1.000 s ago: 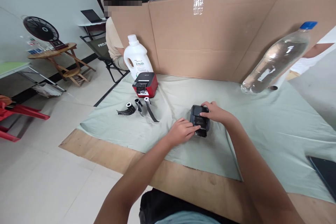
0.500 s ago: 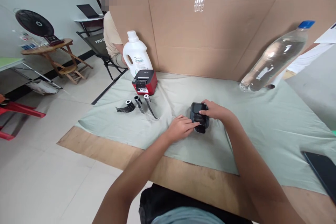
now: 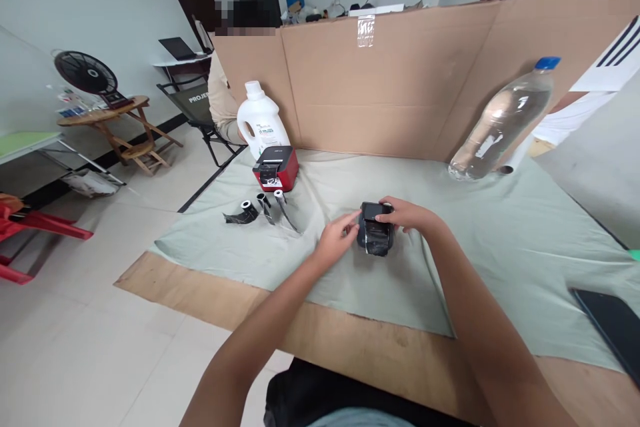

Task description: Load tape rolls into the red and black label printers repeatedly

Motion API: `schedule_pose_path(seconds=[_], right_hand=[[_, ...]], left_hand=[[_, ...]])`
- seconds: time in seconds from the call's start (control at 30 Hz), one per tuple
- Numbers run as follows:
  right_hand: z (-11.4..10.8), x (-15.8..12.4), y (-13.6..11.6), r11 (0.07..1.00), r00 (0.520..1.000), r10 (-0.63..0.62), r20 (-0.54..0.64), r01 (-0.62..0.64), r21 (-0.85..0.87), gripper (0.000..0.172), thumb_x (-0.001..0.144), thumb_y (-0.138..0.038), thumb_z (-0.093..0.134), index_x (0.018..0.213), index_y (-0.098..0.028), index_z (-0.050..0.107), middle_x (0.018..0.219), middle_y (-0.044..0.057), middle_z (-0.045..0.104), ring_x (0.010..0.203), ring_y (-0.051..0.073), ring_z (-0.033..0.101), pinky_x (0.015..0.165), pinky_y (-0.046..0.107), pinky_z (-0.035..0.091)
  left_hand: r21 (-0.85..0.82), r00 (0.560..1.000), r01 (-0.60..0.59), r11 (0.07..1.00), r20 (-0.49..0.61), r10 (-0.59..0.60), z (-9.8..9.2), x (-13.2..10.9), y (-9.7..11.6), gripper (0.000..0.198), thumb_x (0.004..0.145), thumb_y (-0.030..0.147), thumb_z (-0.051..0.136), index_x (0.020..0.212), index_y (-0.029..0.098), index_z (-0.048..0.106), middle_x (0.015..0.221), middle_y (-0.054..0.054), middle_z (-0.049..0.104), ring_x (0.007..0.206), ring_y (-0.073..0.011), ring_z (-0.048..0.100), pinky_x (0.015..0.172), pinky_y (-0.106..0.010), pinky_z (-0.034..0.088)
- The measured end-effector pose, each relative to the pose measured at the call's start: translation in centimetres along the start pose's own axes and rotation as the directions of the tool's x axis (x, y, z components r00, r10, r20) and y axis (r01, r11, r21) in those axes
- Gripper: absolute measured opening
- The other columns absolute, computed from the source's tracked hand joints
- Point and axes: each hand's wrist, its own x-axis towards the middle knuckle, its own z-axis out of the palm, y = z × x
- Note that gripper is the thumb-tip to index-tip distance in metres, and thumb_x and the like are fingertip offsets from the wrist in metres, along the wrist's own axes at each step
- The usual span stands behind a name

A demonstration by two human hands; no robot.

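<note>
A small black device (image 3: pixel 376 235) with a glossy strip on its front rests on the pale green cloth (image 3: pixel 475 227) in the middle of the table. My right hand (image 3: pixel 406 215) grips it from above, fingers curled over its top and right side. My left hand (image 3: pixel 337 241) is just to its left, fingers partly spread, with fingertips touching the device's upper left corner. Nothing is held in the left hand itself.
A red and black label printer (image 3: pixel 277 168) and a white jug (image 3: pixel 262 121) stand at the far left, with three small black ribbon rolls (image 3: pixel 260 207) before them. A clear water bottle (image 3: pixel 503 121) leans at the cardboard wall (image 3: pixel 390 87). A dark tablet (image 3: pixel 610 320) lies right. People sit behind the wall.
My left hand has lifted off the front of the device and now touches its upper left corner. The device is tipped up a little under my right hand.
</note>
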Motion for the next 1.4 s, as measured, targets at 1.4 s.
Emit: schedule_pose_path(seconds=[1.4], right_hand=[[7.7, -0.3, -5.9, 0.924, 0.878, 0.122, -0.463, -0.271, -0.271, 0.095, 0.077, -0.054, 0.076, 0.153, -0.016, 0.034, 0.151, 0.03, 0.032, 0.124, 0.049, 0.054, 0.088, 0.051, 0.051]], left_hand=[[-0.622, 0.873, 0.483, 0.616, 0.291, -0.392, -0.1, 5.0, -2.8, 0.084, 0.084, 0.02, 0.053, 0.163, 0.027, 0.026, 0.161, -0.014, 0.042, 0.074, -0.0104, 0.063, 0.048, -0.019, 0.045]])
